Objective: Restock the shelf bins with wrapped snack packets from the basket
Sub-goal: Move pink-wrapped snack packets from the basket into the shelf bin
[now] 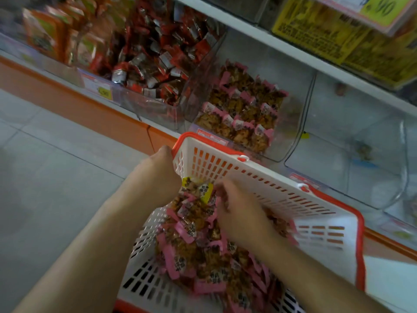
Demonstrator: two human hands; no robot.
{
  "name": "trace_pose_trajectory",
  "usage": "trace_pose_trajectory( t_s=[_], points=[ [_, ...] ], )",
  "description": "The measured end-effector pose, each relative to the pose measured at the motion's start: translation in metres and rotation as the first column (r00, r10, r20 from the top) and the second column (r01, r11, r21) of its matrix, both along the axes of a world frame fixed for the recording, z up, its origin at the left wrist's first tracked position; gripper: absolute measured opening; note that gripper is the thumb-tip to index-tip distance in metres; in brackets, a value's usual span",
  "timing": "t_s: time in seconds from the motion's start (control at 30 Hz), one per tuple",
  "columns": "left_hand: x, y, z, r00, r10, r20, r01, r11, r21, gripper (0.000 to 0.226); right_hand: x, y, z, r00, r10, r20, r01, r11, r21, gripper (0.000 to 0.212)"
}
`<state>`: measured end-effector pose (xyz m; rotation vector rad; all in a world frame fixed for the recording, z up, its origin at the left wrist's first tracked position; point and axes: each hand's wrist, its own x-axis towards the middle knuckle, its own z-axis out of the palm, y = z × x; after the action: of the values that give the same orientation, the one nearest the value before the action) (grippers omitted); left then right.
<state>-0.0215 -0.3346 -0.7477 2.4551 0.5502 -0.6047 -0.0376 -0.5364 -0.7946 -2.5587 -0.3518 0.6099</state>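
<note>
A white basket with a red rim point(282, 190) sits in front of the shelf, filled with pink-edged snack packets point(203, 256). Both hands are down inside it. My left hand point(158, 177) is curled around a bunch of packets at the basket's far left corner, a yellow-edged packet point(204, 190) showing beside it. My right hand point(239, 213) digs into the pile with fingers curled among the packets; it is blurred. Behind the basket a clear shelf bin point(295, 123) holds a shallow layer of the same pink-edged packets point(243, 114).
Left of that bin, a clear bin of red and silver packets point(158, 55) is piled high. Orange packs point(52, 35) stand further left. A nearly bare clear bin point(361, 154) is on the right. Yellow packs point(338, 39) fill the upper shelf. Grey tiled floor point(56, 177) lies left.
</note>
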Motion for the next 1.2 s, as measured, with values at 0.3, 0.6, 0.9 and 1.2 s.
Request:
trace_pose_trajectory(
  t_s=[0.3,0.6,0.9,1.2],
  points=[
    [-0.005,0.000,0.002,1.000,0.001,-0.011,-0.002,0.999,-0.047,0.037,-0.011,0.043,-0.090,0.960,-0.052,-0.274,-0.015,0.971,-0.240,0.058],
    [-0.001,-0.001,0.015,0.951,0.232,0.204,-0.224,0.973,-0.060,0.049,0.003,0.017,-0.010,0.934,-0.187,-0.306,0.232,0.966,0.116,0.021],
    [-0.001,-0.039,0.042,0.927,0.372,-0.043,-0.304,0.683,-0.664,0.057,-0.002,-0.046,0.069,0.930,-0.357,-0.087,0.355,0.810,0.467,0.027],
    [0.008,-0.065,0.025,0.917,0.400,0.010,-0.197,0.473,-0.859,0.020,0.020,-0.067,0.072,0.989,-0.092,0.115,0.016,0.845,0.535,0.063]
  ],
)
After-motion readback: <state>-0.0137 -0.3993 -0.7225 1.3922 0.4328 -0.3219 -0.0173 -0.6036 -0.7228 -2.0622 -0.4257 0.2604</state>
